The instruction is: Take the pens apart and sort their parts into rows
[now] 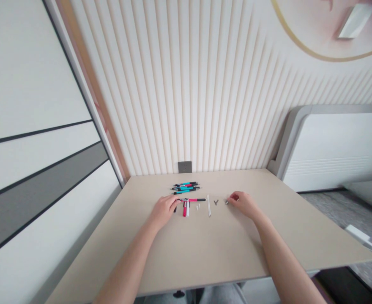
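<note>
My left hand [165, 210] is closed around one end of a red and black pen [192, 199], which lies level and points right. Below that pen are a red pen barrel [184, 209], a white pen barrel [187, 209] and a dark piece [175, 209] partly behind my fingers. Tiny white pieces [198, 207], two thin white refills [209, 205] and small dark springs [216, 202] lie further right. My right hand [243, 203] has its fingertips pinched together at some small silvery metal parts [226, 202]; whatever is between them is too small to make out.
Several assembled pens [186, 188], blue-black and red-black, lie in a pile behind the parts on the beige table [211, 249]. A dark wall socket [184, 166] is on the ribbed wall at the back. A bed headboard [332, 147] stands right, a white cabinet [40, 169] left.
</note>
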Action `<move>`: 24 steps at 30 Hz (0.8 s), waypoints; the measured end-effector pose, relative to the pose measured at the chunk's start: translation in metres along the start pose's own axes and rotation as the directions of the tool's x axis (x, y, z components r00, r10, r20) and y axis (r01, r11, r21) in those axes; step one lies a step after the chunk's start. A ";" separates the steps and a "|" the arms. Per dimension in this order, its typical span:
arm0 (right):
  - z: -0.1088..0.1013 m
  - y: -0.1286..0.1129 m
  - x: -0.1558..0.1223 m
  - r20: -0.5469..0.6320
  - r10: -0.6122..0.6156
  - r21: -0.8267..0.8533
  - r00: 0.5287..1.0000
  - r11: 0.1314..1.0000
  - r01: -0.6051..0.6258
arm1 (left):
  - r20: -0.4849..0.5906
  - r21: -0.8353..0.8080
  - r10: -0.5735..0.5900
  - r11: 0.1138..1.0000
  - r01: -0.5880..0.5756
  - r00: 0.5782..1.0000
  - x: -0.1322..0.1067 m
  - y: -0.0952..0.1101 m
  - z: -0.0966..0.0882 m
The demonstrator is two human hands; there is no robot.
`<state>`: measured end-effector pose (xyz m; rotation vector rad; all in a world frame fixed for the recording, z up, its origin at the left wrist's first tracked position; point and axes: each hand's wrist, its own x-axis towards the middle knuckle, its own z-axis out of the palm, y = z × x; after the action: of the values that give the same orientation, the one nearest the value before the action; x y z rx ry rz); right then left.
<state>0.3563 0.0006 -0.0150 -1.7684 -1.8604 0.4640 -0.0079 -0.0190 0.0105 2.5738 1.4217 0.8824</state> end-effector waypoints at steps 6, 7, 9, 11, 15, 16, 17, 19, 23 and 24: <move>0.000 -0.006 -0.001 0.063 -0.099 0.092 0.993 0.991 0.093 | 0.034 0.025 -0.010 1.000 0.009 0.999 0.000 0.001 0.000; 0.000 -0.006 -0.001 0.077 -0.094 0.086 0.993 0.992 0.087 | 0.040 0.027 -0.013 1.000 0.012 0.999 0.000 0.001 0.000; -0.001 -0.005 -0.001 0.100 -0.076 0.072 0.992 0.995 0.069 | 0.045 0.028 -0.017 0.999 0.016 0.999 0.001 0.002 0.000; -0.001 -0.005 -0.002 0.132 -0.066 0.061 0.989 0.996 0.058 | 0.048 0.026 -0.021 0.999 0.019 0.999 0.001 0.002 -0.001; -0.001 -0.007 -0.004 0.165 -0.072 0.048 0.984 0.997 0.065 | 0.043 0.009 -0.022 1.000 0.021 0.999 0.000 0.003 -0.001; -0.001 -0.007 -0.004 0.170 -0.074 0.045 0.983 0.997 0.068 | 0.042 0.005 -0.021 1.000 0.021 0.999 0.000 0.003 -0.002; -0.001 -0.008 -0.005 0.177 -0.076 0.042 0.981 0.997 0.070 | 0.042 0.003 -0.020 1.000 0.020 0.999 0.000 0.003 -0.002; -0.001 -0.010 -0.006 0.190 -0.075 0.035 0.979 0.997 0.069 | 0.043 0.001 -0.020 1.000 0.020 0.999 0.000 0.002 -0.002; -0.003 -0.013 -0.006 0.169 -0.095 0.049 0.981 0.995 0.088 | 0.046 0.002 -0.019 1.000 0.019 0.999 0.000 0.002 -0.002; -0.004 -0.013 -0.006 0.139 -0.102 0.061 0.985 0.994 0.094 | 0.048 0.005 -0.019 1.000 0.018 0.999 0.000 0.003 -0.002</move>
<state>0.3485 -0.0064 -0.0051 -1.6373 -2.0022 0.6114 -0.0070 -0.0208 0.0129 2.5626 1.4339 0.8101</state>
